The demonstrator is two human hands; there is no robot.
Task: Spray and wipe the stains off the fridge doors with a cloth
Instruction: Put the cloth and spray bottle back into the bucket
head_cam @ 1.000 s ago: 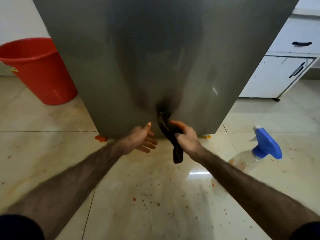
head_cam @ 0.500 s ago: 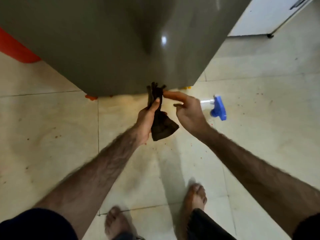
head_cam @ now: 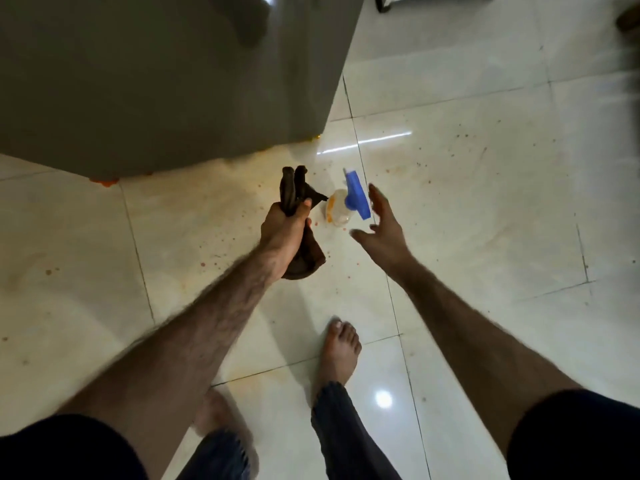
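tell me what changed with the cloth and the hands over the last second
The dark cloth passed from the right hand to the left hand, which now grips it away from the fridge door. The right hand let go and now reaches, fingers spread, toward the spray bottle, not yet holding it. The bottle stands on the floor as before; the orange splatter there remains.

A dark brown cloth [head_cam: 301, 233] is shown against a glossy cream tiled floor [head_cam: 467, 209] speckled with orange-red spots. A clear spray bottle [head_cam: 338, 211] is topped with a blue trigger head. The fridge door [head_cam: 166, 77] is seen in grey.
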